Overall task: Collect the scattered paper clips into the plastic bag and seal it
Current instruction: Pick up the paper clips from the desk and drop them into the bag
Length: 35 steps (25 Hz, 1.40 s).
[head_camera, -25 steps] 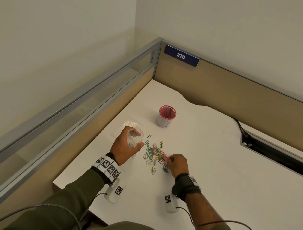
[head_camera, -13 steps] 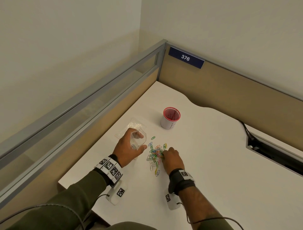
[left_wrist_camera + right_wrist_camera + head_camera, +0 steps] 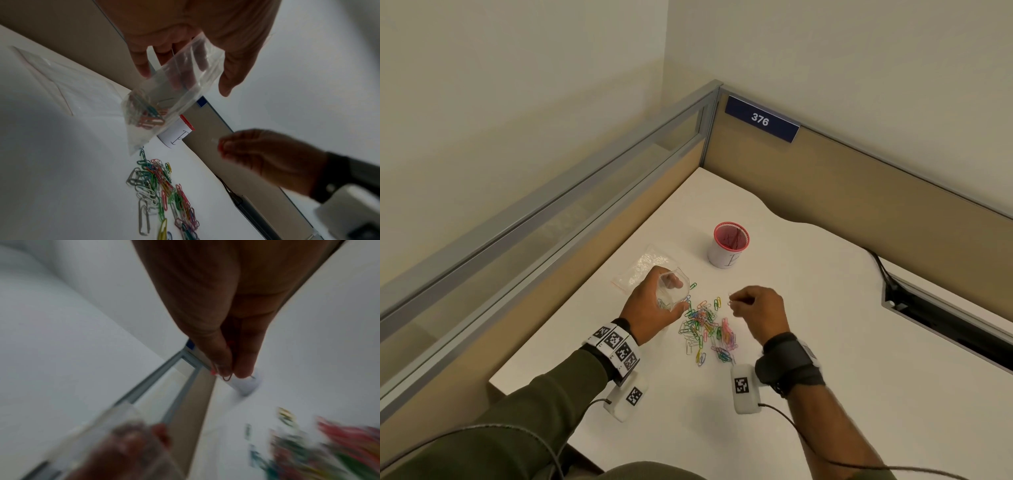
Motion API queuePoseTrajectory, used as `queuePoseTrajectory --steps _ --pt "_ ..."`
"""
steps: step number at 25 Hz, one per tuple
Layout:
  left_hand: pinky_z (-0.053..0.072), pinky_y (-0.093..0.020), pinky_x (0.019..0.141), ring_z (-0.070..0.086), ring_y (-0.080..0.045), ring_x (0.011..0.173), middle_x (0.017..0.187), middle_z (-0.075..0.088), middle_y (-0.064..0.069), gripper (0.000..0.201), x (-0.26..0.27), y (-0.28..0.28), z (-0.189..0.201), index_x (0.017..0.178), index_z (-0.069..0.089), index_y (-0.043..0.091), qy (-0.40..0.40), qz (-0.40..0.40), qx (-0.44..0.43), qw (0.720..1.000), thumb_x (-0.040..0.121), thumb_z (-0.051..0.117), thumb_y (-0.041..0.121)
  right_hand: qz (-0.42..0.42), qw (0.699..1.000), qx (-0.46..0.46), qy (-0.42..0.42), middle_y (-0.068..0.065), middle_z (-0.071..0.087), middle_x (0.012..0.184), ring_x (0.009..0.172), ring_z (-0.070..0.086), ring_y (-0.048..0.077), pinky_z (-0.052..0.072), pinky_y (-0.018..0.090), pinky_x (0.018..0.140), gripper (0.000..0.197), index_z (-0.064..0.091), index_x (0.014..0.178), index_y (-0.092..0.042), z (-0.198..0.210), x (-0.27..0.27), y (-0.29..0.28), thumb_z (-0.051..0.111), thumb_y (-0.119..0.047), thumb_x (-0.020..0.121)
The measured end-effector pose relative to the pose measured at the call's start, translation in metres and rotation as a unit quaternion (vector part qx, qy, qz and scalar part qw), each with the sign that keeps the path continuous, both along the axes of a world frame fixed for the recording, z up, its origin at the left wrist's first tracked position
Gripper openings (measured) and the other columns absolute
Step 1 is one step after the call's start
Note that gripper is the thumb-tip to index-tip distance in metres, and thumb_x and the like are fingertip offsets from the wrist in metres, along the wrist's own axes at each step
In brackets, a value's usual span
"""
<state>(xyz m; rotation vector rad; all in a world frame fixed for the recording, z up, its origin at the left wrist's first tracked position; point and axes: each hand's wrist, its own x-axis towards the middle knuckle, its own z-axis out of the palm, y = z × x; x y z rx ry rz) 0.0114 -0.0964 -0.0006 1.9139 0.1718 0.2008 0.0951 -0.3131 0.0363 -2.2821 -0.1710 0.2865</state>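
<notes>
A pile of coloured paper clips [image 3: 705, 329] [image 3: 162, 191] lies on the white desk [image 3: 825, 359]. My left hand [image 3: 654, 308] [image 3: 185, 40] grips a small clear plastic bag [image 3: 671, 291] [image 3: 164, 100] with its mouth held wide; several clips sit in its bottom. My right hand [image 3: 753, 308] [image 3: 267, 154] is raised above the pile to the right of the bag and pinches paper clips [image 3: 226, 376] [image 3: 730, 301] between thumb and fingers. The right wrist view is blurred.
A red-rimmed white cup [image 3: 729, 248] stands behind the pile. A second clear bag [image 3: 643, 265] lies flat on the desk behind my left hand. Partition walls [image 3: 859, 192] close the desk at the back and left. A cable slot [image 3: 945, 318] runs at the right.
My right hand has lifted off the pile with clips pinched in its fingers and moved up and to the right. The left hand keeps the bag in the same place.
</notes>
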Motion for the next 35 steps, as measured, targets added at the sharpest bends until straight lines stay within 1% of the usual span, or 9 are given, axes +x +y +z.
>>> queuePoseTrajectory --steps 3,7,11,15,21,25,27,31,35 --pt "0.043 -0.013 0.087 0.06 -0.017 0.109 0.111 0.063 0.002 0.049 0.003 -0.009 0.002 0.115 0.051 0.015 0.007 -0.009 0.01 1.0 0.078 0.082 0.019 0.059 0.996 0.061 -0.041 0.003 0.073 0.084 0.068 0.068 0.013 0.055 0.014 0.065 0.01 0.074 0.092 -0.007 0.049 -0.012 0.016 0.07 -0.006 0.083" --pt "0.046 -0.013 0.082 0.06 -0.016 0.107 0.11 0.061 0.003 0.049 0.005 -0.021 0.008 0.116 0.048 0.017 0.015 -0.024 0.024 0.999 0.08 0.081 0.02 0.169 0.983 0.008 -0.077 0.001 0.071 0.086 0.071 0.065 0.01 0.055 0.017 0.07 0.008 0.073 0.092 -0.01 0.073 -0.029 0.045 0.069 -0.011 0.085" --pt "0.046 -0.008 0.073 0.065 -0.018 0.1 0.108 0.061 0.002 0.05 0.007 -0.03 0.016 0.115 0.045 0.022 0.021 -0.026 0.017 0.999 0.08 0.08 0.016 0.169 0.981 -0.02 -0.093 -0.001 0.071 0.092 0.08 0.065 0.012 0.057 0.028 0.076 0.009 0.072 0.093 -0.015 0.069 -0.038 0.06 0.067 -0.018 0.087" --pt "0.054 -0.028 0.088 0.06 -0.016 0.108 0.11 0.063 0.004 0.046 0.004 -0.023 0.013 0.112 0.048 0.02 0.012 -0.028 0.019 0.999 0.08 0.081 0.022 0.103 0.987 0.037 -0.117 -0.003 0.069 0.093 0.081 0.067 0.014 0.056 0.025 0.077 0.014 0.069 0.098 -0.016 0.07 -0.034 0.052 0.06 -0.01 0.09" --pt "0.045 -0.006 0.083 0.063 -0.015 0.109 0.108 0.066 0.003 0.043 -0.007 0.007 0.012 0.109 0.053 0.016 -0.01 0.03 -0.018 0.999 0.078 0.082 0.017 0.124 0.982 -0.125 -0.067 0.003 0.066 0.11 0.099 0.062 0.019 0.051 0.035 0.092 0.021 0.068 0.107 -0.019 -0.001 -0.002 0.031 0.065 -0.019 0.087" --pt "0.042 -0.004 0.084 0.062 -0.011 0.109 0.108 0.066 0.006 0.044 -0.012 0.026 0.016 0.111 0.053 0.017 -0.005 0.053 -0.013 0.998 0.078 0.082 0.017 0.282 0.925 -0.253 0.016 0.004 0.047 0.136 0.127 0.042 0.027 0.041 0.038 0.104 0.05 0.055 0.13 -0.025 -0.059 -0.011 0.054 0.067 -0.018 0.083" --pt "0.042 -0.004 0.084 0.062 -0.011 0.109 0.109 0.066 0.006 0.044 -0.014 0.031 0.017 0.111 0.053 0.016 -0.005 0.06 -0.013 0.998 0.078 0.082 0.016 0.309 0.906 -0.288 -0.03 0.006 0.049 0.13 0.124 0.041 0.029 0.044 0.038 0.099 0.04 0.058 0.124 -0.02 -0.072 -0.011 0.059 0.058 -0.011 0.086" --pt "0.044 -0.01 0.084 0.063 -0.013 0.11 0.111 0.066 0.005 0.044 -0.012 0.032 0.016 0.11 0.053 0.017 0.004 0.064 -0.016 0.998 0.078 0.082 0.017 0.27 0.909 -0.31 -0.073 0.011 0.057 0.111 0.107 0.052 0.029 0.046 0.033 0.085 0.022 0.064 0.103 -0.01 -0.073 -0.003 0.042 0.047 -0.004 0.089" --pt "0.042 -0.004 0.081 0.062 -0.013 0.111 0.112 0.066 0.004 0.043 -0.008 0.025 0.015 0.11 0.053 0.017 0.009 0.058 -0.017 0.998 0.079 0.082 0.017 0.138 0.954 -0.263 -0.032 0.01 0.06 0.113 0.101 0.059 0.027 0.046 0.031 0.086 0.021 0.064 0.107 -0.012 -0.064 0.013 0.008 0.052 -0.01 0.091"
